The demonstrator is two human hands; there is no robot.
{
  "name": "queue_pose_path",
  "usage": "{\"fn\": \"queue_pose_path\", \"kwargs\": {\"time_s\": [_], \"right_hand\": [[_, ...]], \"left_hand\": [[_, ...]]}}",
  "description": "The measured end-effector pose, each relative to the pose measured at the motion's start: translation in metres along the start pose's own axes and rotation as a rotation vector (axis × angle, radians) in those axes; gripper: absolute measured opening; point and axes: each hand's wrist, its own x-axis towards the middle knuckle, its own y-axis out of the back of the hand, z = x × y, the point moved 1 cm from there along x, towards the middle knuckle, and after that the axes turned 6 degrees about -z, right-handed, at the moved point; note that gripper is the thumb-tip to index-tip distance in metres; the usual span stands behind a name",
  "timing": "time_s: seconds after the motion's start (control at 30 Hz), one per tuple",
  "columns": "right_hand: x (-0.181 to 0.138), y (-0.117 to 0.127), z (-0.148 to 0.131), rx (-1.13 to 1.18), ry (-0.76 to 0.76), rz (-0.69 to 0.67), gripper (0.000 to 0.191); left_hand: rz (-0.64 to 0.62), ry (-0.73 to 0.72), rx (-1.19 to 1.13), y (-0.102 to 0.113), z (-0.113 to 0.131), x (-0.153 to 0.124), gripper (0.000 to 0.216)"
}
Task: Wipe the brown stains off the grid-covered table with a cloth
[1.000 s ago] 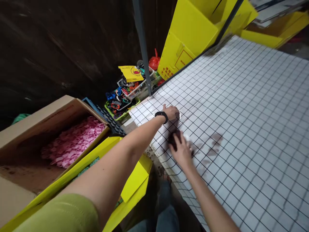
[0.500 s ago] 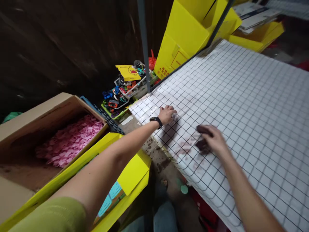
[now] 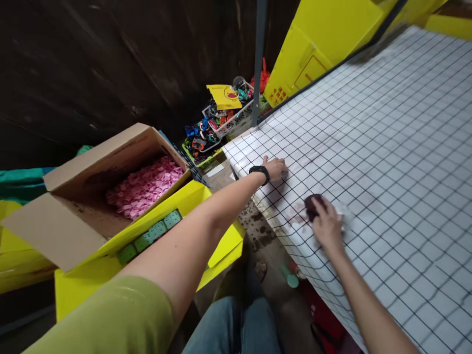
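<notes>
**Grid-covered table, wiped near its front-left corner**

Grid-covered table (image 3: 387, 128) fills the right of my view, its white sheet ruled in black squares, with a reddish-brown smear on it near the front-left corner. That smear is where the work sits, close to the edge where the sheet folds down.

Off the table to the left I see a cardboard box (image 3: 73, 206) of pink pieces, a yellow bin (image 3: 155, 231) beside it, and baskets of small toys (image 3: 210, 135) by the grey post.

My left hand (image 3: 276, 168) lies flat on the sheet, fingers spread and holding nothing, pinning the cover near the corner. My right hand (image 3: 326, 223) is closed over a dark wad (image 3: 312, 205) pressed on the stain; a pale bit shows under the fingers, possibly tissue, though blur keeps me from being sure.

To do this well, I judge the left hand should keep the sheet taut so it does not ripple, while the right hand works the wad with firm, overlapping strokes, inward from the smear's rim, turning to a clean face so the stain lifts rather than spreads.
</notes>
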Motion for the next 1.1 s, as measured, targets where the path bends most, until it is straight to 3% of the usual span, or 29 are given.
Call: {"fn": "queue_pose_path", "kwargs": {"time_s": [0.17,0.33,0.47,0.57,0.67,0.77,0.9,1.0,1.1], "right_hand": [[-0.048,-0.039,-0.053,0.027,0.110,-0.012,0.063],[-0.083,-0.058,-0.094,0.053,0.067,-0.129,0.068],[-0.078,-0.060,-0.114,0.067,0.039,-0.182,0.065],[-0.053,-0.064,-0.132,0.066,0.055,-0.191,0.066],[-0.025,-0.076,-0.151,0.051,0.040,-0.216,0.070],[-0.014,-0.093,-0.161,0.030,0.002,-0.244,0.070],[-0.031,-0.105,-0.158,0.012,-0.051,-0.256,0.074],[-0.056,-0.097,-0.147,0.022,-0.078,-0.205,0.073],[-0.076,-0.068,-0.127,0.056,-0.082,-0.095,0.062]], "left_hand": [[-0.006,0.005,-0.024,0.003,-0.001,0.003,0.049],[0.035,0.016,-0.095,0.007,0.001,-0.010,0.054],[0.269,0.064,-0.260,-0.001,-0.007,-0.053,0.065],[0.507,0.150,-0.438,-0.021,-0.021,-0.100,0.059],[0.605,0.227,-0.534,-0.052,-0.036,-0.149,0.051],[0.626,0.250,-0.565,-0.087,-0.047,-0.190,0.049],[0.586,0.295,-0.594,-0.133,-0.053,-0.227,0.047],[0.546,0.308,-0.627,-0.159,-0.049,-0.244,0.045],[0.515,0.291,-0.649,-0.173,-0.038,-0.253,0.044]]}}
